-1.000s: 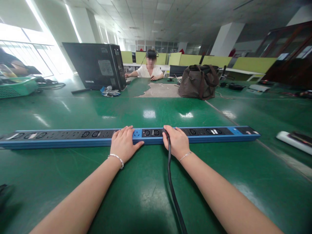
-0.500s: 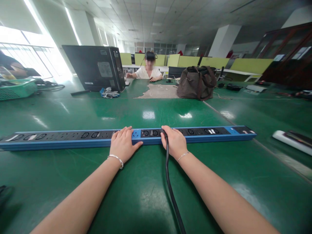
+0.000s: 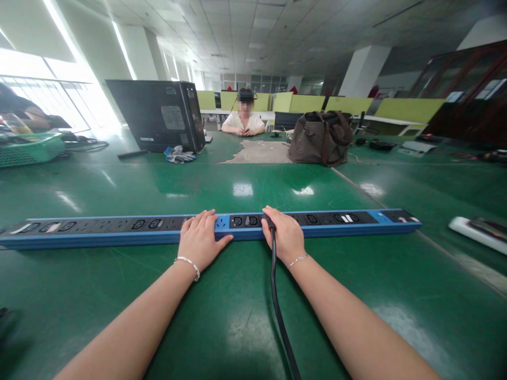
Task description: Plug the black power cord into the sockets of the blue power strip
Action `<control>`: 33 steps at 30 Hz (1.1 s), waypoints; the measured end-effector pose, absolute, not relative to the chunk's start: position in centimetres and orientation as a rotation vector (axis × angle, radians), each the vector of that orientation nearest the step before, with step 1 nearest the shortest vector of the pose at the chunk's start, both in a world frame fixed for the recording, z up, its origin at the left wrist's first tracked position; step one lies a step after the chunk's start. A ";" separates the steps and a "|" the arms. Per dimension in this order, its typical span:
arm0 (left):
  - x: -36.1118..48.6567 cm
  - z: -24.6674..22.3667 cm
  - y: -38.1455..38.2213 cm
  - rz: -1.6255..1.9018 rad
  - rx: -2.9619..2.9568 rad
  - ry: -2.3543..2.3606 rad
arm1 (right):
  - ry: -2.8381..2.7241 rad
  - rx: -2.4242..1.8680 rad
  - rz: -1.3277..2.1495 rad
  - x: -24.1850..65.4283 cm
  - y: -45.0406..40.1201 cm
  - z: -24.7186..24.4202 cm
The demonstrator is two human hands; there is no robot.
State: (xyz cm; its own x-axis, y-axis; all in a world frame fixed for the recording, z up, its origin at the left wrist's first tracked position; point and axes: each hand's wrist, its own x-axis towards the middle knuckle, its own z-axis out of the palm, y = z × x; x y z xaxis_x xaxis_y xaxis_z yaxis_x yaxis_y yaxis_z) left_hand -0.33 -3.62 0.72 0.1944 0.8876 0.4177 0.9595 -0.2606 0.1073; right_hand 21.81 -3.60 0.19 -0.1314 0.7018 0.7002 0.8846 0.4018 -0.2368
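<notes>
A long blue power strip [image 3: 119, 238] with black sockets lies across the green table. My left hand [image 3: 199, 235] spans it left of its middle, fingers over the top towards the far edge and thumb along the near side. To the right, my right hand [image 3: 285, 235] is closed around the plug [image 3: 271, 220] of a black power cord [image 3: 276, 295], at a socket in the strip. My fingers partly cover the plug, so how deep it sits cannot be seen. The cord runs from it towards me.
A black computer case [image 3: 158, 116] stands beyond the strip, with gloves [image 3: 179, 154] beside it. A brown bag [image 3: 320, 138] sits at the far right. Across the table is another person [image 3: 243, 121]. A green basket [image 3: 31, 149] is at left, a white device [image 3: 477, 232] at right.
My hands keep the same places on the strip and plug. The view has tipped slightly upward. The person opposite has brought both hands together.
</notes>
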 end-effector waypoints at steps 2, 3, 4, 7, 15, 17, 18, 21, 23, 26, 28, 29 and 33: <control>-0.3 0.7 -3.6 -0.605 -2.284 -1.784 | -1.904 -1.380 -0.300 21.7 -3.5 0.3; -0.3 0.7 -3.6 -0.603 -2.283 -1.785 | -1.909 -1.396 -0.294 21.7 -3.5 0.4; -0.3 0.7 -3.6 -0.598 -2.281 -1.788 | -1.913 -1.413 -0.283 21.6 -3.5 0.6; -0.3 0.7 -3.6 -0.586 -2.274 -1.802 | -1.923 -1.451 -0.241 21.5 -3.5 1.0; -0.3 0.7 -3.6 -0.570 -2.267 -1.788 | -1.922 -1.377 -0.251 21.7 -3.4 0.6; -0.4 0.7 -3.6 -0.569 -2.265 -1.784 | -1.873 -1.393 -0.280 21.6 -3.3 0.3; -0.4 0.7 -3.6 -0.569 -2.265 -1.783 | -1.848 -1.417 -0.300 21.6 -3.3 0.2; -0.4 0.7 -3.6 -0.562 -2.269 -1.787 | -1.810 -1.495 -0.341 21.6 -3.2 0.1; -0.3 0.7 -3.6 -0.557 -2.267 -1.787 | -1.830 -1.503 -0.342 21.7 -3.1 0.2; -0.3 0.7 -3.6 -0.556 -2.259 -1.782 | -1.851 -1.484 -0.345 21.8 -2.9 0.3; -0.3 0.8 -3.6 -0.554 -2.256 -1.780 | -1.838 -1.487 -0.347 21.8 -2.9 0.2; -0.3 0.8 -3.6 -0.552 -2.255 -1.781 | -1.829 -1.489 -0.345 21.8 -2.8 0.1; -0.3 0.8 -3.6 -0.552 -2.253 -1.784 | -1.804 -1.490 -0.320 21.7 -2.8 -0.1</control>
State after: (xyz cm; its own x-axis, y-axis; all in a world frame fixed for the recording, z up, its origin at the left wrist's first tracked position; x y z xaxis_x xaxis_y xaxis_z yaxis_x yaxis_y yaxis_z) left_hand -0.30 -3.63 0.76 0.1949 0.8877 0.4171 0.9682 -0.2421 0.0629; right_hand 21.67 -2.77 -0.15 -0.0299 0.7295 0.6833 0.9201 0.2873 -0.2664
